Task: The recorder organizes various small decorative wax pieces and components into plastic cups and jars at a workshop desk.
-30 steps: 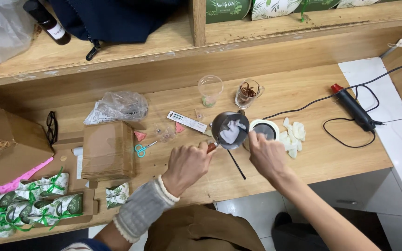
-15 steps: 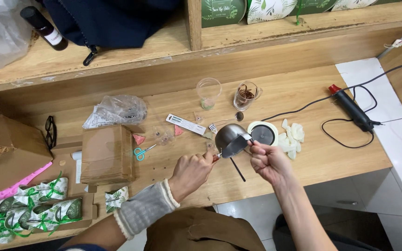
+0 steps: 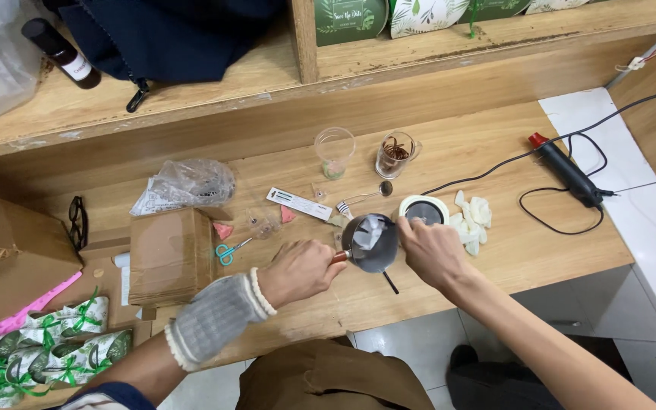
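Pot [image 3: 371, 243] right of left-hand [image 3: 298, 271] grip

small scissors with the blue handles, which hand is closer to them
Left. The left hand grips the metal pot's handle just right of the scissors. The right hand is on the pot's far side, farther from them.

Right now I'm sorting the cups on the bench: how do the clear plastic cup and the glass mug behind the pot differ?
The plastic cup has no handle; the glass mug has one on its right side. The plastic cup holds a little pale stuff at the bottom; the glass mug holds something dark brown. The plastic cup stands left of the glass mug. Both are clear, upright and untouched.
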